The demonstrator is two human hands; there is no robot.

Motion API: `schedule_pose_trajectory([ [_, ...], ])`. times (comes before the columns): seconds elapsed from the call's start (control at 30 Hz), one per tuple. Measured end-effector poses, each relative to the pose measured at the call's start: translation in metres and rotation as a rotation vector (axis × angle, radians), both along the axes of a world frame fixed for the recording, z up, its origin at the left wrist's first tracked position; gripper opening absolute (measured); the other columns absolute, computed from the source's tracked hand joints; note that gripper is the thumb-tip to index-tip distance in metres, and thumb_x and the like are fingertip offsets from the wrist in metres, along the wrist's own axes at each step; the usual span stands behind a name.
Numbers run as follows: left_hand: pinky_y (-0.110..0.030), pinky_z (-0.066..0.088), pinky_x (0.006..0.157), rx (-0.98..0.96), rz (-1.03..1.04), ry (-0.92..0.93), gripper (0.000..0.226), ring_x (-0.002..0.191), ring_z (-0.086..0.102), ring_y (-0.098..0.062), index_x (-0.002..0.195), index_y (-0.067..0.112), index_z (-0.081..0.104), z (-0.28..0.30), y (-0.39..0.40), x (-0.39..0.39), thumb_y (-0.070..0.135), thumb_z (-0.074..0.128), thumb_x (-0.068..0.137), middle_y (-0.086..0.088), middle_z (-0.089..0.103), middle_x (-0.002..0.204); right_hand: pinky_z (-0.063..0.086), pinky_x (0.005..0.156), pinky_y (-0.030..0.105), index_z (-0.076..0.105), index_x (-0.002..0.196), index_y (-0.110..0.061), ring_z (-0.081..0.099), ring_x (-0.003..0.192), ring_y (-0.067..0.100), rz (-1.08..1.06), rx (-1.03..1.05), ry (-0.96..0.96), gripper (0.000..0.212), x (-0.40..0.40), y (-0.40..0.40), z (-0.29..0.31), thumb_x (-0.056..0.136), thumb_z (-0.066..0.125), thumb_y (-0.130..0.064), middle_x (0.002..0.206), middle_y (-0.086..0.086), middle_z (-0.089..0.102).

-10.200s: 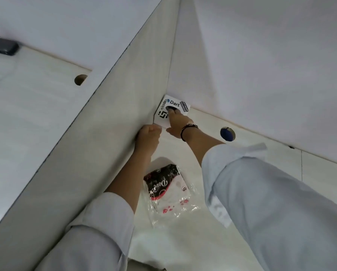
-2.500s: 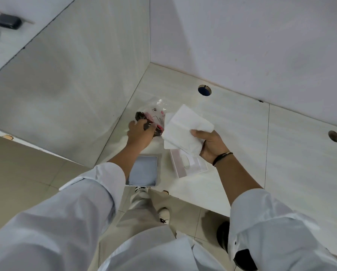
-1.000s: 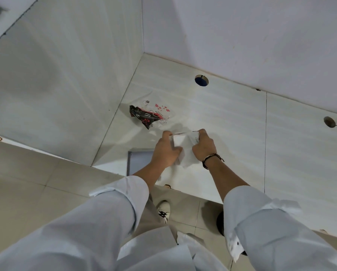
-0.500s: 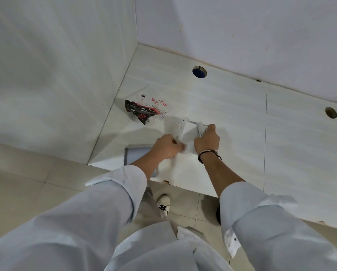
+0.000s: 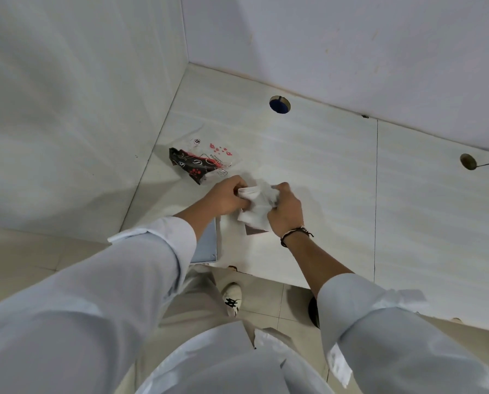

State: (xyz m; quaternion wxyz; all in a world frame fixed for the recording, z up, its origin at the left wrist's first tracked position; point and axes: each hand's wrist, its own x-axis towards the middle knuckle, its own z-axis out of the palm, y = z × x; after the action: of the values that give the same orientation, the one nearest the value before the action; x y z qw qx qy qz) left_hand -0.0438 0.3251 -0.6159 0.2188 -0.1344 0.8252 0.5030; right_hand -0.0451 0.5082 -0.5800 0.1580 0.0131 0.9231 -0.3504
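Both hands pinching crumpled white tissue sheet (image 5: 256,204) just above white desk (image 5: 322,177), left hand (image 5: 226,196) and right hand (image 5: 285,210) at opposite edges; judged risk: thin tissue tears if they pull apart too hard.

The white tissue (image 5: 257,204), earlier spread open, is now crumpled between both hands (image 5: 258,204).
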Motion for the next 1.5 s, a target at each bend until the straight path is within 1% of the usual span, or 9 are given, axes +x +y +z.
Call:
schedule_pose_trajectory([
  [0.27,-0.019,0.048,0.078,0.089,0.097,-0.019,0.044,0.101,0.064,-0.013,0.123,0.021,0.066,0.001,0.002,0.008,-0.001,0.063,0.084,0.0,0.07,0.114,0.041,0.071,0.033,0.045,0.128,-0.006,0.062,0.095,0.04,0.202,0.227,-0.173,0.043,-0.024,0.0,0.009,0.086,0.049,0.0,0.1,0.019,0.061],
  [0.37,-0.038,0.054,0.09,0.13,0.03,-0.048,0.044,0.11,0.066,-0.028,0.123,0.029,0.059,0.002,0.004,0.012,0.011,0.068,0.083,-0.008,0.069,0.117,0.043,0.072,0.036,0.04,0.125,0.001,0.058,0.095,0.042,0.188,0.209,-0.071,0.046,-0.01,-0.006,0.003,0.08,0.046,0.009,0.111,0.022,0.056],
  [0.53,-0.025,0.043,0.068,-0.001,-0.047,0.074,0.049,0.09,0.061,-0.023,0.128,0.015,0.054,0.003,0.01,0.021,0.001,0.067,0.083,-0.001,0.063,0.101,0.045,0.091,0.052,0.04,0.139,-0.004,0.048,0.114,0.04,0.261,0.502,0.319,0.072,0.006,0.006,-0.014,0.078,0.071,-0.028,0.132,0.019,0.05],
  [0.7,-0.034,0.049,0.092,-0.142,-0.05,0.279,0.064,0.108,0.062,-0.034,0.142,0.011,0.041,-0.001,0.014,0.031,0.002,0.066,0.083,-0.019,0.051,0.138,0.048,0.077,0.037,0.035,0.134,-0.008,0.063,0.102,0.04,-0.107,-0.052,0.023,0.056,0.001,0.029,-0.014,0.09,0.069,-0.02,0.114,0.013,0.058],
  [0.83,-0.037,0.056,0.078,-0.371,-0.205,0.47,0.051,0.093,0.061,-0.029,0.131,0.015,0.053,0.003,0.022,0.044,0.026,0.077,0.087,-0.02,0.037,0.15,0.053,0.074,0.041,0.034,0.132,-0.011,0.064,0.098,0.037,0.102,0.094,0.025,0.061,0.0,0.026,-0.017,0.089,0.074,-0.028,0.128,0.013,0.052],
  [1.03,-0.048,0.052,0.104,-0.585,-0.372,0.2,0.049,0.142,0.04,-0.035,0.144,0.039,0.055,0.013,0.02,0.043,0.033,0.067,0.097,-0.006,0.009,0.171,0.06,0.059,0.041,0.052,0.126,-0.023,0.065,0.095,0.026,0.469,0.313,0.337,0.037,0.007,0.046,-0.015,0.095,0.064,-0.039,0.145,0.009,0.035],
  [1.23,-0.047,0.05,0.107,-0.563,-0.357,0.042,0.064,0.146,0.038,-0.033,0.152,0.04,0.046,0.012,0.021,0.037,0.028,0.069,0.094,-0.004,0.007,0.171,0.052,0.102,0.051,0.036,0.153,-0.036,0.034,0.145,0.034,0.52,0.451,-0.102,0.077,0.002,0.043,-0.021,0.086,0.071,-0.053,0.165,0.004,0.012],
  [1.37,-0.046,0.047,0.112,-0.486,-0.346,0.036,0.071,0.147,0.04,-0.035,0.152,0.039,0.048,0.004,0.019,0.034,0.016,0.073,0.089,-0.007,0.007,0.171,0.055,0.095,0.047,0.047,0.148,-0.031,0.043,0.139,0.03,0.409,0.402,0.044,0.066,-0.003,0.041,-0.009,0.089,0.069,-0.05,0.161,0.002,0.026],
  [1.5,-0.049,0.049,0.11,-0.493,-0.341,0.125,0.072,0.146,0.039,-0.035,0.157,0.035,0.038,0.007,0.018,0.042,0.019,0.069,0.093,-0.008,0.006,0.172,0.053,0.097,0.047,0.029,0.158,-0.029,0.042,0.141,0.033,0.376,0.471,-0.066,0.085,-0.007,0.04,-0.009,0.087,0.073,-0.046,0.161,0.004,0.024],
])
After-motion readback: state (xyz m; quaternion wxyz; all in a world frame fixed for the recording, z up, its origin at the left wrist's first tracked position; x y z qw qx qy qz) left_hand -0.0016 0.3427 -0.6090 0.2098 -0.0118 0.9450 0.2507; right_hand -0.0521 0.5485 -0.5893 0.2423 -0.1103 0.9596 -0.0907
